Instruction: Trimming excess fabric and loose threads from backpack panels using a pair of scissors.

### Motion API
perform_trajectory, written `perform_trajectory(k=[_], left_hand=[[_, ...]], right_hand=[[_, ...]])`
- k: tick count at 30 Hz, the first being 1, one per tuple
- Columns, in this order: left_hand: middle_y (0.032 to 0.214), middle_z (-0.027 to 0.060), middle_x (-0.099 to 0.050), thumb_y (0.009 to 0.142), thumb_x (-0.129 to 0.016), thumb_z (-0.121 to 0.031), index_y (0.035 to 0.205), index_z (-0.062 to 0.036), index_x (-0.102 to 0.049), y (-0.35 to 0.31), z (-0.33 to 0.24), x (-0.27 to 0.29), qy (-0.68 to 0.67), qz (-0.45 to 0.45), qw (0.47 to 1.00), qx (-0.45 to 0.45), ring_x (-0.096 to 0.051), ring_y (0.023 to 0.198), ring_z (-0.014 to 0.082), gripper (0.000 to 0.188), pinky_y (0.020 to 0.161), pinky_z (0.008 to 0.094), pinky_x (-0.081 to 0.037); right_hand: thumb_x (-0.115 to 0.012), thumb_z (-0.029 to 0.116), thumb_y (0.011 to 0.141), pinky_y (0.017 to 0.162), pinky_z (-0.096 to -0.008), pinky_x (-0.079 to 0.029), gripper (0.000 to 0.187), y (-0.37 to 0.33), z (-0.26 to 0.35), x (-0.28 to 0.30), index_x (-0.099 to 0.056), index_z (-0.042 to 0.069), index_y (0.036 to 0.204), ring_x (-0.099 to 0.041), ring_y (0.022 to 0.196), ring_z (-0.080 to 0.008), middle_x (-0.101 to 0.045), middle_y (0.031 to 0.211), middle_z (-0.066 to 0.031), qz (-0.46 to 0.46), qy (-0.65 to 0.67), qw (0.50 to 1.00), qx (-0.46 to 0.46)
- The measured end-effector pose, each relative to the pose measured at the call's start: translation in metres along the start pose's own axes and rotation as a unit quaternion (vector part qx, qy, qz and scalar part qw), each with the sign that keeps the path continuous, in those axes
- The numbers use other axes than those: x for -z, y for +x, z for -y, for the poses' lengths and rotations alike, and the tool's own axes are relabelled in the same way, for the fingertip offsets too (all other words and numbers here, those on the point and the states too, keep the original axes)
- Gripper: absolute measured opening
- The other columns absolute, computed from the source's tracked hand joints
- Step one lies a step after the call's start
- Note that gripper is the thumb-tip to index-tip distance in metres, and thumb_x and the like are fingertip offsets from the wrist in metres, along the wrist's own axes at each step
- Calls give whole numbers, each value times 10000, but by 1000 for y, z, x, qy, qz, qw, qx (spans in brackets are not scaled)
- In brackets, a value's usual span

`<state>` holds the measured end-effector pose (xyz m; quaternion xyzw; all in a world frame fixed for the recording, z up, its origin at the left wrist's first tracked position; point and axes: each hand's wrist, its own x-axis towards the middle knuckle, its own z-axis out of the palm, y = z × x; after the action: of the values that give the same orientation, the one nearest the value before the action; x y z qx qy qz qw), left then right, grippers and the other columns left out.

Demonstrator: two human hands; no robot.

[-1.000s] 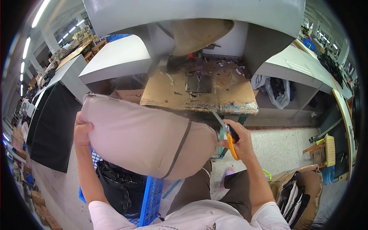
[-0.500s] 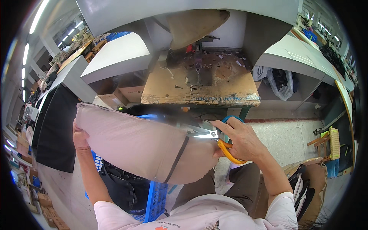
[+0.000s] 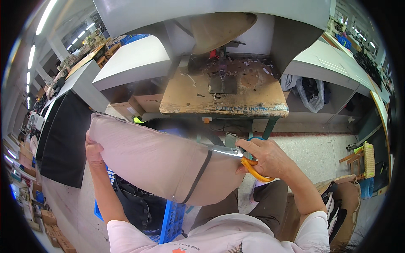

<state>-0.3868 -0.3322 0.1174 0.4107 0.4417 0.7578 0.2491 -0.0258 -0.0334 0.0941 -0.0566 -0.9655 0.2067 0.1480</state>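
A large pale pinkish-beige fabric piece (image 3: pixel 147 154), padded-looking and rounded, spreads in front of me. One dark strap (image 3: pixel 197 177) crosses it near its right end. My left hand (image 3: pixel 94 152) is closed on its left edge, the thumb on the near face. My right hand (image 3: pixel 265 158) grips scissors (image 3: pixel 257 169) with an orange handle loop and a bit of blue behind. Their metal blades lie along the fabric's upper edge at the right, pointing left; the tips are blurred, and I cannot tell if they cut anything.
Below the fabric stands a blue plastic crate (image 3: pixel 171 221) with black items (image 3: pixel 137 206). Ahead is a worn wooden bench (image 3: pixel 185 99) strewn with scraps, under a hood. A cardboard box (image 3: pixel 348 202) with dark and white pieces sits at my right, a small stool (image 3: pixel 358 158) beyond it.
The scissors' blades and handles have come closer together, and less of the blue loop shows. Fabric and hands sit slightly further right in the view.
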Motion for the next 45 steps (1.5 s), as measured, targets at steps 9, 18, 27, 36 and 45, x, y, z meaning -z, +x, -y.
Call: perform_trajectory(k=[9, 18, 27, 36, 45], left_hand=[[1082, 171, -583, 580, -758, -47, 1162, 34, -485, 2, 2, 3, -5, 31, 999, -1, -599, 948, 275, 648, 844, 383, -477], [982, 132, -627, 581, -665, -1, 1009, 46, -589, 13, -2, -4, 19, 12, 1000, 21, -617, 855, 209, 438, 798, 305, -472], [882, 32, -632, 707, -622, -5, 948, -4, -615, 7, 7, 2, 308, -109, 944, -43, -576, 779, 105, 241, 735, 227, -440], [915, 55, -630, 753, -582, 44, 933, -49, -600, -36, 86, 63, 9, -231, 960, -161, -603, 827, 171, 203, 780, 298, -485], [961, 123, -561, 905, -417, -269, 1014, -12, -533, -45, 110, 43, -50, -208, 956, -198, -551, 902, 210, 302, 819, 327, -456]], right_hand=[[-765, 405, 587, 568, -315, -441, 652, 1, 6, 12, -498, 99, 1098, -543, 644, -240, -544, 787, -98, -15, 25, 999, -20], [-758, 220, 667, 650, -263, -430, 585, -7, -6, -31, -443, 77, 1139, -553, 749, -131, -584, 824, -48, -91, 507, 845, -146], [-671, -8, 693, 611, -234, -458, 515, 6, 45, -80, -422, 50, 1141, -558, 720, -90, -573, 827, -35, -203, 566, 788, -135], [-713, 25, 572, 560, -328, -444, 458, 6, 96, -93, -532, 8, 992, -549, 638, -244, -576, 763, -105, -215, 247, 921, 209], [-574, 149, 772, 506, -241, -414, 319, 7, 134, -110, -547, 45, 1072, -503, 593, -157, -468, 616, -27, -187, 143, 909, 343]])
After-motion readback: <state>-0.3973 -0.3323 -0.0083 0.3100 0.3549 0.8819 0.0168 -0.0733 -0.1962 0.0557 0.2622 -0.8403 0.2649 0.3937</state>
